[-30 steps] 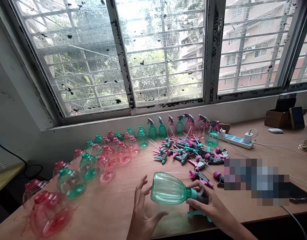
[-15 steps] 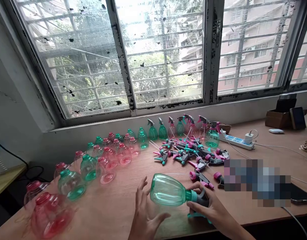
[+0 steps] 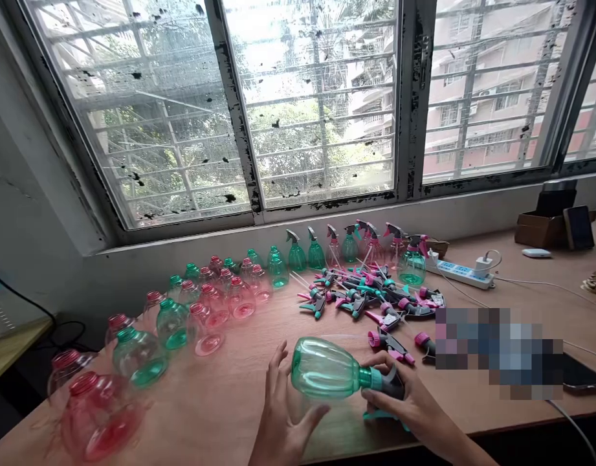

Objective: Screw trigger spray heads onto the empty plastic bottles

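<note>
A clear green spray bottle (image 3: 324, 369) lies on its side in the air above the table's front, its base toward the left. Around the teal collar and dark trigger head at its neck, my right hand (image 3: 399, 398) is closed. My left hand (image 3: 285, 408) stays open beside the bottle's base, fingers up and thumb out to the right; whether it touches the bottle I cannot tell. Just behind my right hand lies a loose pink-and-black trigger sprayer (image 3: 389, 346). A pile of similar trigger sprayers (image 3: 370, 291) in pink, teal and black spreads behind the bottle.
Several open bottles without heads, pink (image 3: 101, 417) and green (image 3: 140, 356), stand along the left. Bottles with spray heads, such as a green one (image 3: 412, 266), line the window wall. A power strip (image 3: 463, 273) with cables and a phone (image 3: 582, 374) lie to the right.
</note>
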Available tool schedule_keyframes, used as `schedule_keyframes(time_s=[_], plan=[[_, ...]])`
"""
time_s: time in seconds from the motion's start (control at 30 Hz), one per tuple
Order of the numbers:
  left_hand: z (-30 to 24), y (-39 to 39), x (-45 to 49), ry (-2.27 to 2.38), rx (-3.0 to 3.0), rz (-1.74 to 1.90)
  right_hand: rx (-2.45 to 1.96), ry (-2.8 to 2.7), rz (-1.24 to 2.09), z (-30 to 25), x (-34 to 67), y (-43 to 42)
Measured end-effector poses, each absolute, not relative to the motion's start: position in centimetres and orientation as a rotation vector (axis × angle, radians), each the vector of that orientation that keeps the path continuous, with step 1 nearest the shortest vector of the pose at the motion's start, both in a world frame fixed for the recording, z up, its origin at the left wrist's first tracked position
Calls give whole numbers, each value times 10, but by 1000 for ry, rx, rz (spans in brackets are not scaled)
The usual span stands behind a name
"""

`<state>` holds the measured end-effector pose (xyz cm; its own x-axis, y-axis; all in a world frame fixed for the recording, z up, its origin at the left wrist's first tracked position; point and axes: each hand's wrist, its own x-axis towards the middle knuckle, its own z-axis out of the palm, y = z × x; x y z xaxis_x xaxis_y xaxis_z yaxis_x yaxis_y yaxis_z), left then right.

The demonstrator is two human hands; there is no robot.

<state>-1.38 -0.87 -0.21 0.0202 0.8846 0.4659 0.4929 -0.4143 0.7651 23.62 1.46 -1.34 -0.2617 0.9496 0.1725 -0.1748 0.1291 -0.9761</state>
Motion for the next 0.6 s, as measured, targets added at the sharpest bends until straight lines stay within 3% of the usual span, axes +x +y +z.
schedule_keyframes(time_s=[0.6], plan=[[-7, -9, -15, 1441, 1849, 1408, -897, -1341, 1353, -15, 236, 14]])
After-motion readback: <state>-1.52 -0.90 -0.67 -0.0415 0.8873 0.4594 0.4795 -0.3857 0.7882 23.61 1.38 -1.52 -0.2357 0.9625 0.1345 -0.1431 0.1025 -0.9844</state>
